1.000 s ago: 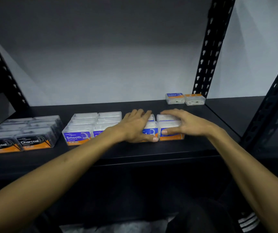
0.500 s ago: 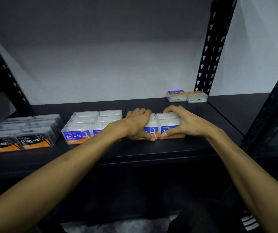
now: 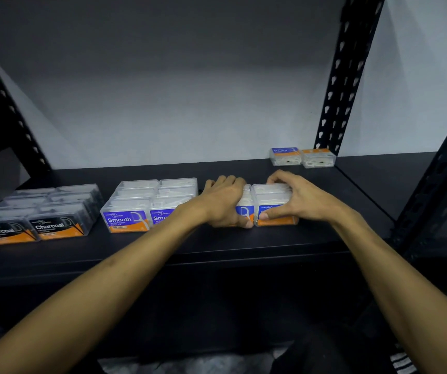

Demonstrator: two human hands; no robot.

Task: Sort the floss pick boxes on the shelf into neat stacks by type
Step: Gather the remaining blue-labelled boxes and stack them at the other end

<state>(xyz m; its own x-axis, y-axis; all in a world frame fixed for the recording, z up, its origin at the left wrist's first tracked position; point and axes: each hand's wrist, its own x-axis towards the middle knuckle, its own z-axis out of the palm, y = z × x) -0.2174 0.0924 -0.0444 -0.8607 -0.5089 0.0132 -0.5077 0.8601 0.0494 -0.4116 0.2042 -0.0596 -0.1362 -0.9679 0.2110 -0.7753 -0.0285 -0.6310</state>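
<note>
Your left hand [image 3: 223,203] and right hand [image 3: 296,202] curl their fingers around 2 clear plastic rectangular boxes [image 3: 273,205]; 2 more boxes [image 3: 302,157] stand behind.

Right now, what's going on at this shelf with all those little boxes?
A person is tidying floss pick boxes on a black shelf. The left hand and right hand each grip one side of a block of blue-labelled boxes near the front edge. To the left sit a Smooth group and a Charcoal group, already squared up. Two loose boxes wait at the back right.
</note>
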